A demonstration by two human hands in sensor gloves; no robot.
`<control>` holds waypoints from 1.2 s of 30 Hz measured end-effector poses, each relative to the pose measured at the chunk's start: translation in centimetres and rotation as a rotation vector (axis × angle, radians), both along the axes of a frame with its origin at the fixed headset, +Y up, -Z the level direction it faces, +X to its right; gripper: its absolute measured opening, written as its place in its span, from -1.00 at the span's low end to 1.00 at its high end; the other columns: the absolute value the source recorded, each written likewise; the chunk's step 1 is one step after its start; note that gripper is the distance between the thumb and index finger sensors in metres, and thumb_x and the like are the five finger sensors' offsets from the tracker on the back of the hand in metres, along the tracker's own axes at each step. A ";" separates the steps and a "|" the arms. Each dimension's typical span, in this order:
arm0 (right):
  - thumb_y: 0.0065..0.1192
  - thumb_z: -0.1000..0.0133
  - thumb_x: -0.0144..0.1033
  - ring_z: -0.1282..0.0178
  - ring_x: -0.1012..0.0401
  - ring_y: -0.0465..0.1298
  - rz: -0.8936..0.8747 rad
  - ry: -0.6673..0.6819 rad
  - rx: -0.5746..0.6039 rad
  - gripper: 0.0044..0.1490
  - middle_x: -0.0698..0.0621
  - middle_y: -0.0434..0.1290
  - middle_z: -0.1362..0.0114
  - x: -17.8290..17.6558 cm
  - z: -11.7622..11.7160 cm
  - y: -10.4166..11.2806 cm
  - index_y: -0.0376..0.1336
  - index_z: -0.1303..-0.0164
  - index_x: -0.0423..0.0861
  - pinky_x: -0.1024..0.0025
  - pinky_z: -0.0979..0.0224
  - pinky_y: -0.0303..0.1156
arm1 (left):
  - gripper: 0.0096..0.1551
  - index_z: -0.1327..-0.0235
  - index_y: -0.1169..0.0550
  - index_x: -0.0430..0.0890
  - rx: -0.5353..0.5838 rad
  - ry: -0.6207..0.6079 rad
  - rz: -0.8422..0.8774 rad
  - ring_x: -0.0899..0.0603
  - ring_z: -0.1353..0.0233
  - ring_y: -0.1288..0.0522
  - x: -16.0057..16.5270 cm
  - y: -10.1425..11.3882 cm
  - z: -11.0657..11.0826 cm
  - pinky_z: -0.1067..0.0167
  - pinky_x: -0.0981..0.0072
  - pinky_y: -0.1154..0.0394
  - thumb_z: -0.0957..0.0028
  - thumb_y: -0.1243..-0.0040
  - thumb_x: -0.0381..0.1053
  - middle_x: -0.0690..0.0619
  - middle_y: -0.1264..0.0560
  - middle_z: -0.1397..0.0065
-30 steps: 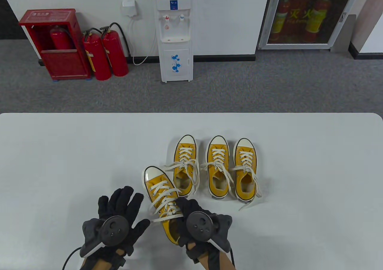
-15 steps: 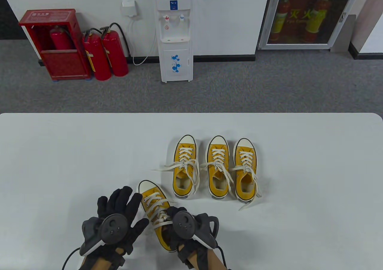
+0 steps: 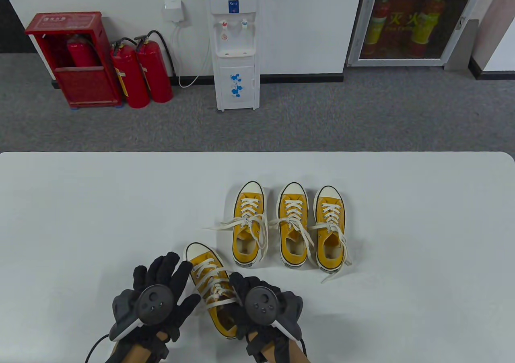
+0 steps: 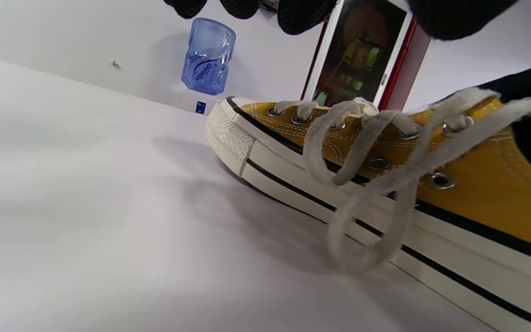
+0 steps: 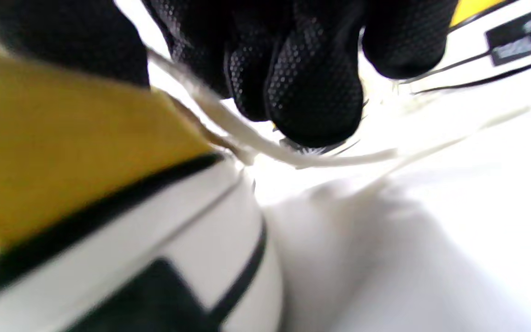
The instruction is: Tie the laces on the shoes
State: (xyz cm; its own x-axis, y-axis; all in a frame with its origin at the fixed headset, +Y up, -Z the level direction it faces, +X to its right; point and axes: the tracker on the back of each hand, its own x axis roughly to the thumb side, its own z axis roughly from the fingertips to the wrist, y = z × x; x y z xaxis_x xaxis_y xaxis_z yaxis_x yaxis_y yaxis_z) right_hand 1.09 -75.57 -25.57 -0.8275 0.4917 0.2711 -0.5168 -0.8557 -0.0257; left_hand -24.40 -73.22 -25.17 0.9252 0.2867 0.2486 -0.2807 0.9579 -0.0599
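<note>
Four yellow sneakers sit on the white tabletop (image 3: 80, 202), and the nearest one is being worked on. That near shoe (image 3: 209, 282) lies between the two gloved hands, its toe pointing away and slightly left. The left hand (image 3: 157, 294) rests just beside the shoe's left flank with its fingers (image 3: 169, 266) spread wide and flat, holding nothing; the left wrist view shows the fingertips hanging above the toe end, clear of the loose lace (image 4: 367, 184) that droops in a loop over the sole's side. The right hand (image 3: 257, 306) sits at the shoe's heel and collar. In the right wrist view its fingers (image 5: 311, 87) curl close over a strand of lace by the heel, but the picture is blurred and I cannot tell whether they pinch it or merely touch it.

My judgement: the shoe has been set in place and the tying itself is only starting. The next move likely calls for each hand to take one lace end, draw both taut and cross them.

Farther off, three shoes (image 3: 289, 222) stand side by side, toes away, their laces trailing loose and untied.
</note>
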 end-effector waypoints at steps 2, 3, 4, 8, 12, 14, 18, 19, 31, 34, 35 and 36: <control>0.50 0.10 0.13 -0.22 0.04 0.57 -0.018 0.005 -0.019 -0.05 -0.02 0.38 -0.42 0.9 0.1 0.3 0.25 -0.47 -0.03 -0.20 -0.43 0.28 | -0.02 -0.69 -0.10 0.10 -0.002 0.004 0.009 -0.44 -0.77 0.08 -0.1 0.0 0.0 -0.44 -0.65 0.25 -0.04 0.01 0.47 -0.15 0.12 -0.81; 0.50 0.10 0.13 -0.24 0.03 0.56 -0.033 0.001 -0.018 -0.05 -0.03 0.37 -0.43 1.2 0.1 0.4 0.26 -0.47 -0.03 -0.21 -0.43 0.26 | -0.02 -0.69 -0.10 0.10 -0.003 0.006 0.012 -0.44 -0.77 0.08 -0.2 0.0 -0.1 -0.44 -0.65 0.25 -0.04 0.00 0.47 -0.15 0.11 -0.81; 0.50 0.10 0.13 -0.25 0.02 0.55 -0.047 0.001 -0.024 -0.06 -0.03 0.36 -0.44 1.7 0.1 0.6 0.27 -0.46 -0.03 -0.22 -0.44 0.25 | -0.02 -0.69 -0.10 0.10 -0.003 0.007 0.013 -0.43 -0.77 0.09 -0.2 0.0 -0.1 -0.44 -0.65 0.25 -0.04 0.00 0.47 -0.15 0.11 -0.81; 0.45 0.05 0.09 -0.27 0.02 0.53 -0.153 -0.035 -0.023 -0.18 -0.04 0.33 -0.47 3.0 -0.2 1.1 0.34 -0.40 -0.01 -0.22 -0.45 0.24 | -0.02 -0.69 -0.11 0.10 -0.006 0.006 0.015 -0.44 -0.77 0.08 -0.2 -0.1 0.0 -0.43 -0.65 0.25 -0.04 0.00 0.47 -0.15 0.11 -0.81; 0.38 0.00 0.02 -0.01 0.13 0.62 -0.170 -0.050 0.005 -0.37 -0.02 0.46 -0.32 3.1 -0.1 1.3 0.46 -0.24 -0.01 -0.06 -0.31 0.41 | -0.02 -0.69 -0.11 0.10 -0.016 0.007 0.008 -0.43 -0.77 0.08 -0.2 -0.3 -0.1 -0.44 -0.65 0.25 -0.04 0.00 0.47 -0.15 0.11 -0.81; 0.39 0.01 0.04 0.20 0.22 0.66 -0.150 -0.021 0.009 -0.37 0.01 0.55 -0.20 2.6 0.1 1.4 0.47 -0.21 -0.01 0.03 -0.18 0.51 | -0.02 -0.69 -0.10 0.10 -0.022 0.008 0.008 -0.43 -0.77 0.08 -0.2 -0.3 -0.2 -0.43 -0.65 0.25 -0.04 0.00 0.47 -0.15 0.11 -0.81; 0.41 0.03 0.05 0.45 0.31 0.64 -0.113 0.019 -0.001 -0.30 0.07 0.62 0.00 1.5 0.5 1.2 0.43 -0.28 -0.05 0.14 0.02 0.59 | -0.02 -0.69 -0.10 0.10 -0.026 0.012 0.006 -0.44 -0.77 0.08 -0.2 -0.3 -0.2 -0.43 -0.65 0.25 -0.04 0.00 0.47 -0.15 0.11 -0.81; 0.43 0.04 0.07 0.48 0.32 0.64 -0.097 0.028 -0.010 -0.28 0.08 0.63 0.03 1.2 0.5 1.0 0.42 -0.28 -0.05 0.15 0.04 0.60 | -0.02 -0.69 -0.11 0.10 -0.027 0.012 0.006 -0.44 -0.77 0.08 -0.2 -0.3 -0.2 -0.43 -0.65 0.25 -0.04 0.00 0.47 -0.15 0.11 -0.81; 0.49 0.05 -0.01 0.65 0.38 0.63 -0.012 -0.064 0.018 -0.47 0.14 0.69 0.23 -0.5 1.1 0.2 0.55 -0.04 -0.03 0.25 0.20 0.65 | -0.02 -0.69 -0.11 0.10 -0.025 0.001 -0.013 -0.44 -0.77 0.09 0.1 -0.4 -0.1 -0.43 -0.65 0.25 -0.04 0.00 0.47 -0.15 0.12 -0.81; 0.48 0.05 -0.01 0.67 0.40 0.63 -0.085 -0.085 0.026 -0.48 0.15 0.70 0.25 0.6 1.0 0.8 0.56 -0.03 -0.02 0.26 0.23 0.66 | -0.02 -0.69 -0.11 0.10 -0.020 0.004 -0.011 -0.44 -0.77 0.09 0.0 -0.4 -0.2 -0.43 -0.65 0.25 -0.04 0.00 0.47 -0.15 0.11 -0.81; 0.49 0.05 -0.01 0.69 0.40 0.63 -0.121 -0.097 0.034 -0.48 0.15 0.70 0.25 1.2 0.9 1.1 0.56 -0.03 -0.02 0.26 0.24 0.66 | -0.02 -0.69 -0.10 0.10 -0.021 0.004 -0.009 -0.44 -0.77 0.09 0.0 -0.4 -0.2 -0.43 -0.65 0.25 -0.04 0.00 0.47 -0.15 0.12 -0.81; 0.49 0.05 -0.01 0.71 0.41 0.63 -0.153 -0.116 0.044 -0.48 0.16 0.71 0.26 1.8 0.9 1.6 0.56 -0.03 -0.02 0.28 0.26 0.67 | -0.02 -0.69 -0.11 0.10 -0.022 0.005 -0.008 -0.44 -0.77 0.09 0.0 -0.5 -0.2 -0.43 -0.65 0.25 -0.04 0.00 0.47 -0.15 0.11 -0.81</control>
